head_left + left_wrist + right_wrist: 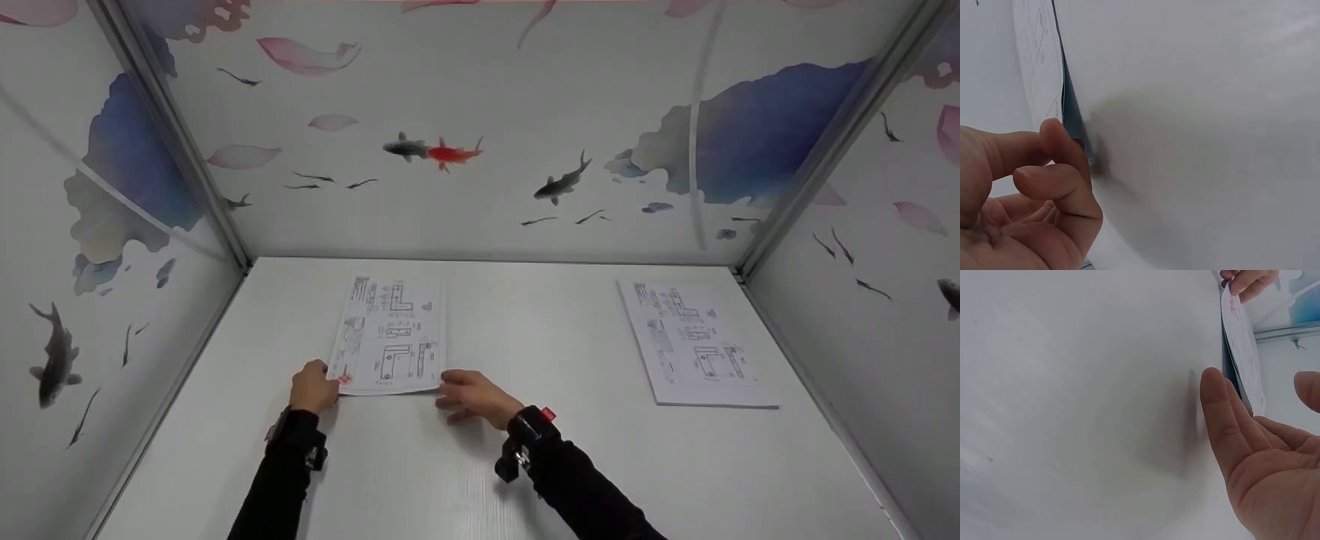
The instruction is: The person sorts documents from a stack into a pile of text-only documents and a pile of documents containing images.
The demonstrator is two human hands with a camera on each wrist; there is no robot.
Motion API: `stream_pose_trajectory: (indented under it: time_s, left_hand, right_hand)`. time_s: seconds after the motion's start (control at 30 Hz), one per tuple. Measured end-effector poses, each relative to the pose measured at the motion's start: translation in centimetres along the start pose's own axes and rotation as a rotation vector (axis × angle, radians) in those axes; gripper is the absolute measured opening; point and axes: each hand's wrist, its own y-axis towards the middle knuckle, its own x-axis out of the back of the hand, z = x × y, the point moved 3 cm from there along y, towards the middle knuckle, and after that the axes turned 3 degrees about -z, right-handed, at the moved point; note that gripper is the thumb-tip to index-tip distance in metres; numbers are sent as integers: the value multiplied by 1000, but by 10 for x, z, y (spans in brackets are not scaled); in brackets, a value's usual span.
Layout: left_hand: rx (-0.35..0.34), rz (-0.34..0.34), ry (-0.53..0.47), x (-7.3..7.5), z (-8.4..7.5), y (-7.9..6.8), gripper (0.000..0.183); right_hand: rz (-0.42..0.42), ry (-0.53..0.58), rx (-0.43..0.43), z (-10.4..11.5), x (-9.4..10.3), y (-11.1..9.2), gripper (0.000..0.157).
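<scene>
"Head view: where did the printed drawing (401,330) lie?"

"On the left half of the white surface (540,322), far edge near the back panel (465,225), a red mark (345,379) at its near left corner."

"And the hands?"

"The left hand (314,388) pinched that corner between its fingers; the right hand (480,399) met the near right corner, fingers straight, thumb apart."

"How much room was there?"

"A wide stretch of surface separated the drawing from the second drawing (694,345), toward the right edge; another stretched along its near side."

"What enclosed everything?"

"Fish-patterned panels on left, back and right; both drawings lay within."
</scene>
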Motion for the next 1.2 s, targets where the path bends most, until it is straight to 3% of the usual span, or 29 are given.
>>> stream_pose_trajectory:
  time_s: [0.43,0.83,1.07,1.2]
  left_hand:
    - [54,51,100,5,-2,-4,27]
    - [32,-22,78,8,-10,-5,10]
    - [11,13,49,2,-23,-7,45]
    - [19,39,22,-3,-30,-7,48]
  right_hand:
    - [9,51,-16,-4,7,-2,55]
    - [14,44,-10,-6,27,-15,49]
    - [18,30,13,-13,53,-25,44]
    - [27,7,44,-17,73,-35,44]
